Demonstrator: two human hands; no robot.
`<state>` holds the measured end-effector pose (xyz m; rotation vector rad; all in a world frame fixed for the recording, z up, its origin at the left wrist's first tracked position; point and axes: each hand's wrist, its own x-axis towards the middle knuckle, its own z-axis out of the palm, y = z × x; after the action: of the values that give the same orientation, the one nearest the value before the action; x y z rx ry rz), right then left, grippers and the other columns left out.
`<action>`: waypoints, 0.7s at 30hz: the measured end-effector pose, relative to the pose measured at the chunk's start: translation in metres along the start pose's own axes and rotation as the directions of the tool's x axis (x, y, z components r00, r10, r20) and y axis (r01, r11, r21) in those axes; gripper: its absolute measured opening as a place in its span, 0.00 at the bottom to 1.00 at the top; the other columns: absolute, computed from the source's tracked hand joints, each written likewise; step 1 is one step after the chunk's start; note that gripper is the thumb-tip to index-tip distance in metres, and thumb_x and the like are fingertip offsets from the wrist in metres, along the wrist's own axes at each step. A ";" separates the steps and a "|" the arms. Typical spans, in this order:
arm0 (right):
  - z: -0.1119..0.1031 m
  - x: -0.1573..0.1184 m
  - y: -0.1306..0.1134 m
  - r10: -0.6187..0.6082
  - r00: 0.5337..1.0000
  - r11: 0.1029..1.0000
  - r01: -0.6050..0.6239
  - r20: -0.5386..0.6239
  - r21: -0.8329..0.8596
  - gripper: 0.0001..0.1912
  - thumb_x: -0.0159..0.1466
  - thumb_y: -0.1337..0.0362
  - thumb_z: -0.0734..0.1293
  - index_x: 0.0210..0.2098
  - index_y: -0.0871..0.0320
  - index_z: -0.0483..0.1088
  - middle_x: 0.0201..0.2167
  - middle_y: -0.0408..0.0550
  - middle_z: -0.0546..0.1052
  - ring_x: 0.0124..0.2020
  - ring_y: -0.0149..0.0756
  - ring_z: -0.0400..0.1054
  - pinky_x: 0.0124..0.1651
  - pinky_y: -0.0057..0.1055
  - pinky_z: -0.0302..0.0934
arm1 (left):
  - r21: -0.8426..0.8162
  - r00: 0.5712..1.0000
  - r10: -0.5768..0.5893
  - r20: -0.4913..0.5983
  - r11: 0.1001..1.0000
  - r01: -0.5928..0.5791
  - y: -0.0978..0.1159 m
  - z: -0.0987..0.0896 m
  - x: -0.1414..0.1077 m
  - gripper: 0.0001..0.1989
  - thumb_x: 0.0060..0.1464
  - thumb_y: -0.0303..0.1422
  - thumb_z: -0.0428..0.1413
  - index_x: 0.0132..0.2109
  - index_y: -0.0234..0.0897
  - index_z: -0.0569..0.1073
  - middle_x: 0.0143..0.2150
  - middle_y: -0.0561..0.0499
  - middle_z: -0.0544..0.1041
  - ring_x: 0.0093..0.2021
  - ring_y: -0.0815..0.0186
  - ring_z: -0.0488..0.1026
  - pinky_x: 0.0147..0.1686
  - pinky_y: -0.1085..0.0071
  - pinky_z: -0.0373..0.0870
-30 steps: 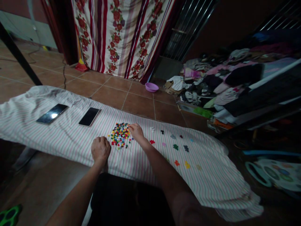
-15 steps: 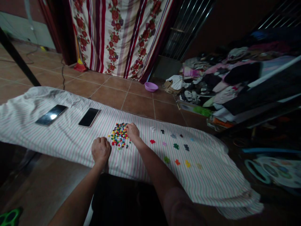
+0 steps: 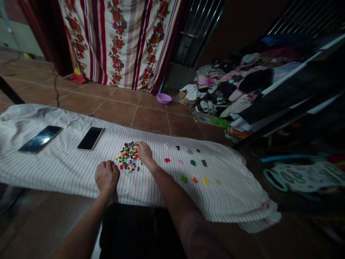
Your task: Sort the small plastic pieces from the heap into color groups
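On the striped cloth (image 3: 151, 190) lies a loose pile of small coloured blocks (image 3: 128, 156). My right hand (image 3: 145, 151) is at the pile's upper right edge, its fingers pinched together and touching the blocks. Whatever lies between those fingertips is too small to make out. To the lower left of the pile, my left hand (image 3: 107, 176) rests on the cloth with curled fingers, its palm hidden. Small single-colour groups are spread to the right, among them a red group (image 3: 167, 160), a dark green group (image 3: 193, 163), a lime green group (image 3: 183, 178) and a yellow group (image 3: 206, 180).
Two phones, a larger dark phone (image 3: 40, 139) and a smaller phone (image 3: 91, 138), lie on the cloth at left. Beyond it, a purple basin (image 3: 164, 98) sits on the tiled floor before a floral curtain (image 3: 130, 43). Heaped clothes (image 3: 226, 84) fill the back right.
The whole view has shifted, so the cloth and hands appear farther left. My right hand stays at the pile's edge and my left hand still rests beside it.
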<state>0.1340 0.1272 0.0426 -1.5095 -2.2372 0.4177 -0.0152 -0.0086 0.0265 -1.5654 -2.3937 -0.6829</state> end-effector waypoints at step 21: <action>-0.054 -0.027 0.123 0.359 0.844 0.933 -0.315 -0.399 0.174 0.13 0.62 0.64 0.60 0.39 0.56 0.77 0.36 0.49 0.74 0.38 0.36 0.67 0.46 0.30 0.61 | -0.022 1.000 -0.006 -0.029 1.000 0.005 -0.002 0.006 -0.002 0.15 0.59 0.33 0.42 0.36 0.36 0.73 0.32 0.44 0.69 0.35 0.59 0.63 0.35 0.64 0.56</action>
<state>0.2689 0.1488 0.0288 -1.7484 -1.5943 0.2632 -0.0160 -0.0077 0.0200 -1.5473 -2.3789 -0.7302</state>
